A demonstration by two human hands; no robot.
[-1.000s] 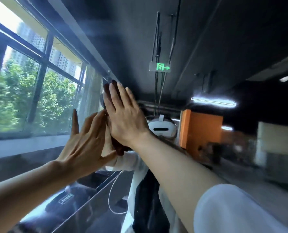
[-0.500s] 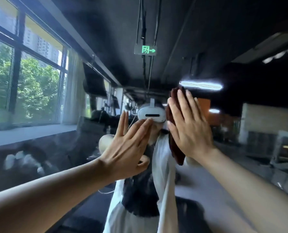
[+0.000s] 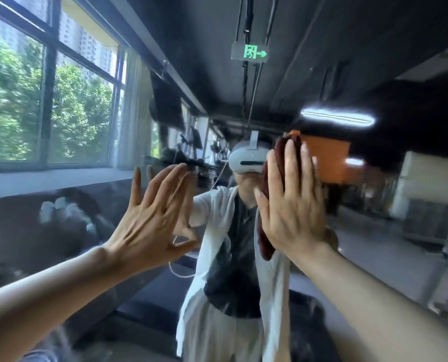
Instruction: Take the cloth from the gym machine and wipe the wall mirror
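Wiping stage. My right hand [image 3: 293, 205] lies flat, fingers straight and close together, and presses the cloth [image 3: 268, 205] against the wall mirror [image 3: 374, 231]. The cloth sits between my palm and the glass. Only its dark red edges show: a fold above my fingertips, a strip along the thumb side, and a loose tail hanging below the heel of the hand.

My left hand [image 3: 152, 218] is beside it at about the same height, fingers spread and straight, holding nothing. It is raised toward the glass. Its reflection meets it near the fingertips, so it probably touches the mirror, but I cannot be certain.

Handling judgement: the cloth looks soft, limp and light, with a napped surface. It folds and droops where unsupported, so it has no stiffness of its own and follows whatever pushes it. A flat palm gives it broad contact; friction against the glass should carry it along with my hand. The risk is the hanging tail: if I ease the pressure, the bunched cloth could slide out from under my palm and drop. To reposition it, pinch the thick fold at my fingertips or gather the lower tail.

In the reflection, beyond my hands: a white headset [image 3: 247, 159] and a green exit sign [image 3: 253, 52] overhead.
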